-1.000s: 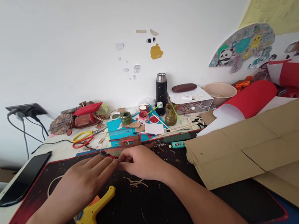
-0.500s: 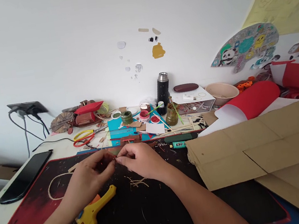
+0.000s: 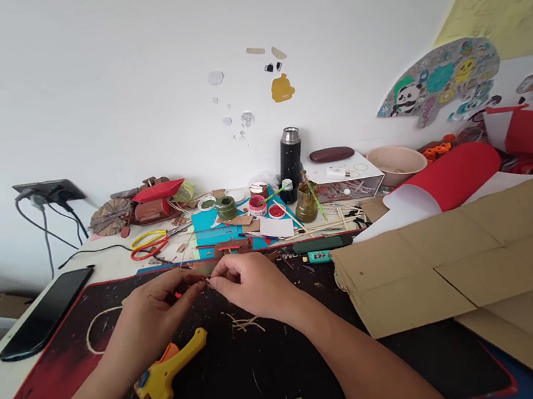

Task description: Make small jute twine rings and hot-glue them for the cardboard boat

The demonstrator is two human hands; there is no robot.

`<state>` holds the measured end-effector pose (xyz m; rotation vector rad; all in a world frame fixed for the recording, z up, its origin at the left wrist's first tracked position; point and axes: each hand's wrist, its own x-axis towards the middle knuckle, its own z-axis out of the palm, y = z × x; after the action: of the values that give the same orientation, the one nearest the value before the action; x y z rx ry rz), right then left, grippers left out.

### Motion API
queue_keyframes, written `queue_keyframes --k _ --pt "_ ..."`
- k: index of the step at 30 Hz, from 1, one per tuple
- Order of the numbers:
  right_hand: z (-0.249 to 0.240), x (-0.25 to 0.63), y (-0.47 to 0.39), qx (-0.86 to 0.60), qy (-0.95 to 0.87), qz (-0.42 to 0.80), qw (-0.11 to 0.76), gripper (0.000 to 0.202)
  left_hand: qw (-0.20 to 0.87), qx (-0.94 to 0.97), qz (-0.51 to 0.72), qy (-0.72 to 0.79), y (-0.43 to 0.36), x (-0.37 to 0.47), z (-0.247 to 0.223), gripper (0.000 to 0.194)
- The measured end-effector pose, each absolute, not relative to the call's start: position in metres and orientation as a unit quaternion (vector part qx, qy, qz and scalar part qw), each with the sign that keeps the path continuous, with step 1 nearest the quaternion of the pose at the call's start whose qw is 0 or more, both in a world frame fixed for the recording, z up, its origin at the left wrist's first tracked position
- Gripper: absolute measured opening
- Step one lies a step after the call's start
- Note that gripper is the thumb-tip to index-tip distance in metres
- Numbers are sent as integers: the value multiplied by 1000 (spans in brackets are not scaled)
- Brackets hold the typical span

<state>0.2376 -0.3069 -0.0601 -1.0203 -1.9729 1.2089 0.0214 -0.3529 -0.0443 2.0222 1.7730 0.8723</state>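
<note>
Above the dark desk mat [image 3: 256,390], my left hand [image 3: 157,311] is closed in a pinch, a bit of red showing by its fingers. My right hand [image 3: 254,285] pinches too, its fingertips almost meeting the left ones. Whatever is between them is tiny and mostly covered by fingers. Below the hands lies a small heap of cut twine pieces [image 3: 246,325]. A yellow glue gun [image 3: 172,373] with an orange trigger rests under my left forearm. Beyond that wrist curves a loop of pale cord [image 3: 89,335].
Cardboard sheets [image 3: 458,257] cover the right side. Open paint jars [image 3: 226,208], scissors [image 3: 149,243] and a black thermos [image 3: 289,162] stand or lie along the back. A black phone [image 3: 46,314] is at the left edge. A turquoise lighter-like item [image 3: 319,256] lies near the cardboard.
The fingertips have drawn slightly apart, and more red shows by my left fingers. Both hands otherwise keep their place and pinch.
</note>
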Motion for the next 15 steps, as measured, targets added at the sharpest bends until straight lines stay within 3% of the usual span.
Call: queue_keyframes --k 8,15 --pt "-57 238 -309 -400 -760 435 269 8 20 797 257 546 -357 16 -50 31" --pt "-58 237 -309 -398 -768 427 266 9 -176 854 195 448 -362 17 -49 38"
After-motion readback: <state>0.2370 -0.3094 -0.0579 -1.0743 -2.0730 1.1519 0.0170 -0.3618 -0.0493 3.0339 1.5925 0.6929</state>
